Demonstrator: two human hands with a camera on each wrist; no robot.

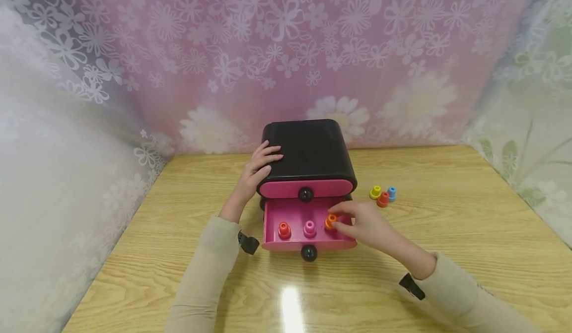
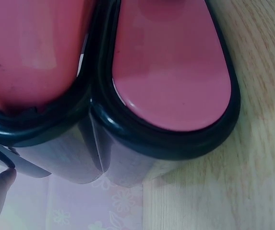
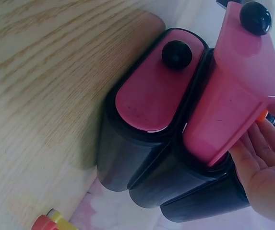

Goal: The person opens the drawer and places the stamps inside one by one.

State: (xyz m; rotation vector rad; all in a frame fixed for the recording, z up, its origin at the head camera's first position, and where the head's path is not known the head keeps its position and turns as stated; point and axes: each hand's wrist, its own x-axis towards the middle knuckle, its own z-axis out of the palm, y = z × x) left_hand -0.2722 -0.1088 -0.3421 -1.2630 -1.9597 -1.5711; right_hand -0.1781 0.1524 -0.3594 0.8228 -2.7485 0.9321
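A small black drawer cabinet (image 1: 308, 149) with pink drawer fronts stands on the table. Its middle drawer (image 1: 292, 209) is pulled out. Inside sit a red stepped plastic peg (image 1: 284, 230) at the left and a pink one (image 1: 310, 229) in the middle. My right hand (image 1: 368, 224) reaches over the drawer's right side, thumb and fingertips pinching an orange stepped plastic peg (image 1: 330, 222); a bit of its orange shows in the right wrist view. With fingers extended, my left hand (image 1: 256, 171) rests on the cabinet's upper left edge.
Right of the cabinet a yellow peg (image 1: 375, 192), another red peg (image 1: 383, 200) and a blue peg (image 1: 392, 194) stand close together on the wooden table (image 1: 178, 253). Black round knobs (image 1: 309, 253) stick out from the drawer fronts. Flowered cloth (image 1: 286, 50) hangs behind.
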